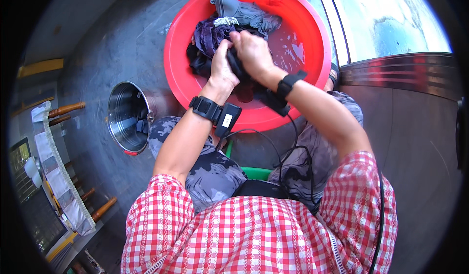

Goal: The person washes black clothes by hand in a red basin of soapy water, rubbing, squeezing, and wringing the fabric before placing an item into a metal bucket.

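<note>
Over a large red plastic tub [174, 67], my left hand [222, 63] and my right hand [253, 52] are close together, both closed on a dark cloth [235, 62]. Its lower part hangs between and beneath my wrists, where it is partly hidden. Just beyond my hands lie a crumpled purple garment [208, 35] with a pale gathered piece [225, 21] and a wet grey garment [243, 12]. More black fabric [198, 62] is heaped at the left. Cloudy water [287, 50] shows in the right part of the tub.
A metal bucket [114, 127] with dark cloth inside stands left of the tub. Part of a green plastic stool [256, 173] shows between my legs. Black cables [280, 156] run from the wrist devices across my lap. A table with turned wooden legs [67, 109] is at far left, a glass door [392, 21] at upper right.
</note>
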Available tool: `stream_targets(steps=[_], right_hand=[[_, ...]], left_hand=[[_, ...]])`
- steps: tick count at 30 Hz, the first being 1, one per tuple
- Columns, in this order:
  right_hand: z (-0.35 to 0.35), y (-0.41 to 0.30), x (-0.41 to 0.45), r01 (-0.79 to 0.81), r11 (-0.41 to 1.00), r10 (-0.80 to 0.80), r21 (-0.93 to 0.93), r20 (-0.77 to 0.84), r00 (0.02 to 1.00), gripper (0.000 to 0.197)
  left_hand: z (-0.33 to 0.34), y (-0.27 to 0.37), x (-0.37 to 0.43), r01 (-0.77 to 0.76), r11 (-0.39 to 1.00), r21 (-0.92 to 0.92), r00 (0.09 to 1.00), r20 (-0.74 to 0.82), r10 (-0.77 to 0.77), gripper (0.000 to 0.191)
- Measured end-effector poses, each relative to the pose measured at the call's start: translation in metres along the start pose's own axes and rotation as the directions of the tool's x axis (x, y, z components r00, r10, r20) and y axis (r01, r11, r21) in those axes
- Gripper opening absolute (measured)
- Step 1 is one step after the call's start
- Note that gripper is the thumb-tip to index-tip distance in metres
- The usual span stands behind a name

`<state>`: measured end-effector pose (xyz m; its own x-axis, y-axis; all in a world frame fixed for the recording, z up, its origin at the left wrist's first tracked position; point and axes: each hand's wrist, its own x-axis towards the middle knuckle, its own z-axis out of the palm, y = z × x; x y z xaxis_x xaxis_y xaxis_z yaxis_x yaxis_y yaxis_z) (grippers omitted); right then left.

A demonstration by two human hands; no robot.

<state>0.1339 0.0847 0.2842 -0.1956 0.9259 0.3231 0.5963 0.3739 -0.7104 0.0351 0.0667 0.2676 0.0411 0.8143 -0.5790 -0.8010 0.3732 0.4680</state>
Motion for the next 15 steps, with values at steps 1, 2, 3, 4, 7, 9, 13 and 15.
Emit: stream_targets(steps=[1, 2, 3, 4, 7, 9, 13, 15], right_hand=[[0.0, -0.005, -0.005, 0.066, 0.997, -0.065, 0.031, -0.014, 0.998, 0.035], [-0.002, -0.007, -0.004, 0.196, 0.978, -0.205, 0.075, 0.148, 0.967, 0.031], [-0.004, -0.012, -0.008, 0.187, 0.975, -0.202, 0.122, 0.126, 0.971, 0.028], [-0.006, -0.012, -0.004, 0.167, 0.984, -0.175, 0.062, 0.148, 0.973, 0.027], [-0.011, -0.002, 0.008, -0.129, 0.986, 0.131, -0.104, 0.016, 0.991, 0.042], [-0.016, 0.02, 0.02, -0.308, 0.951, 0.31, -0.033, 0.123, 0.943, 0.053], [-0.017, 0.051, 0.024, -0.257, 0.772, 0.044, 0.582, 0.354, 0.934, 0.078], [-0.023, 0.053, 0.022, -0.173, 0.926, -0.024, 0.335, 0.51, 0.86, 0.086]], left_hand=[[0.0, 0.0, -0.002, -0.087, 0.996, -0.017, 0.996, 0.032, 0.087, 0.021], [0.001, 0.001, -0.005, -0.081, 0.992, 0.097, 0.996, -0.014, 0.083, 0.022], [0.001, 0.005, -0.008, -0.06, 0.977, 0.206, 0.995, -0.063, 0.074, 0.024], [0.002, 0.002, -0.011, -0.23, 0.904, 0.36, 0.964, -0.046, 0.263, 0.027], [0.013, 0.006, -0.014, 0.118, 0.993, -0.01, 0.992, -0.041, -0.118, 0.018], [0.019, 0.013, -0.014, 0.106, 0.994, 0.003, 0.99, 0.096, -0.105, 0.02], [0.016, 0.055, -0.01, -0.05, 0.998, 0.038, 0.998, 0.035, 0.049, 0.026], [0.011, 0.069, -0.007, -0.023, 0.995, 0.095, 0.998, 0.067, 0.017, 0.027]])
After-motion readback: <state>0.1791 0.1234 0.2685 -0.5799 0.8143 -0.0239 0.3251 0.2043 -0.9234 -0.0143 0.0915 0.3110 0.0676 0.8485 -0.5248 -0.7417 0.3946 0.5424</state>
